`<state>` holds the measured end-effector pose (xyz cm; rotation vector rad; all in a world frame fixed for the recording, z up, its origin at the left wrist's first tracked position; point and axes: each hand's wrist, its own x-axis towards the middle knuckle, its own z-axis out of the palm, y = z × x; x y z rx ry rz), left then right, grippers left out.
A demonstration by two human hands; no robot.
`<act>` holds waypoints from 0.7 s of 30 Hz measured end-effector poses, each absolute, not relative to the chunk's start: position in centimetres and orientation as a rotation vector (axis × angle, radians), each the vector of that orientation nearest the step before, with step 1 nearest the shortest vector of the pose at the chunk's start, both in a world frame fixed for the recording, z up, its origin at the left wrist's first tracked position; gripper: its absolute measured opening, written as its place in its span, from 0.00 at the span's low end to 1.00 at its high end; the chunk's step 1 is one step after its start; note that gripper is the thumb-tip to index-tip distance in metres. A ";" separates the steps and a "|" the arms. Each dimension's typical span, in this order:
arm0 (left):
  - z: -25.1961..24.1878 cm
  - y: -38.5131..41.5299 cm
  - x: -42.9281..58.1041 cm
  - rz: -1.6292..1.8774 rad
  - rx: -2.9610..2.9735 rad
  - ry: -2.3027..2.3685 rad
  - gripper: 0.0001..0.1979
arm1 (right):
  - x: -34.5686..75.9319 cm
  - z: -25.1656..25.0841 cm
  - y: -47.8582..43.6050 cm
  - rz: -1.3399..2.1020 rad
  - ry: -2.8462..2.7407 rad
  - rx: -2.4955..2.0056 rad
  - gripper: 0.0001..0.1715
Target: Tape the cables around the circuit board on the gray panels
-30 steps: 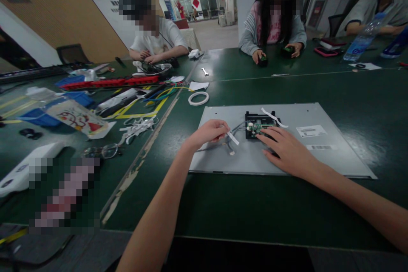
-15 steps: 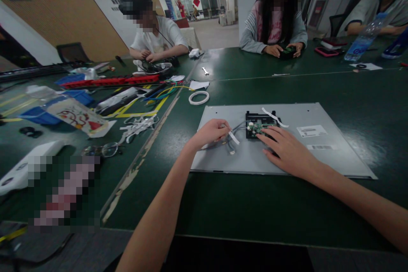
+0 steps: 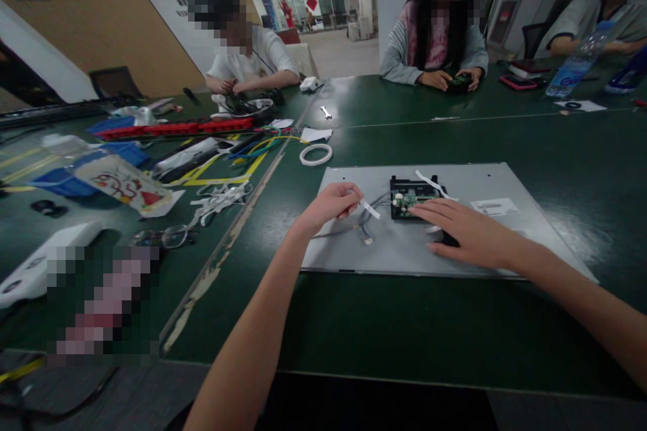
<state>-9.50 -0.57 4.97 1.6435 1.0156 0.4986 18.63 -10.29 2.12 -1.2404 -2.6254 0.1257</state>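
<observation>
A grey metal panel point(image 3: 394, 252) lies flat on the green table in front of me. A small green circuit board in a black frame point(image 3: 410, 196) sits on it, with grey cables point(image 3: 371, 205) running left. My left hand point(image 3: 331, 205) is closed, pinching a strip of white tape point(image 3: 370, 209) stuck on the cables. My right hand point(image 3: 468, 232) lies flat with fingers stretched out, fingertips touching the board's near edge. Another white strip point(image 3: 429, 183) rests across the board.
A white tape ring point(image 3: 315, 154) lies beyond the panel. To the left are glasses point(image 3: 166, 237), white strips, coloured wires, blue trays and a red bar. Three other people sit at the far side. A water bottle point(image 3: 576, 64) and phone stand far right.
My left hand has lifted slightly and pulled the white tape strip up off the panel. My right hand has shifted a little to the right and flattened. The person opposite brought both hands together.
</observation>
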 end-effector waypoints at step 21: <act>5.2 -0.8 -9.2 0.447 1.659 1.019 0.04 | 20.7 2.4 -9.4 0.199 -2.617 -1.209 0.43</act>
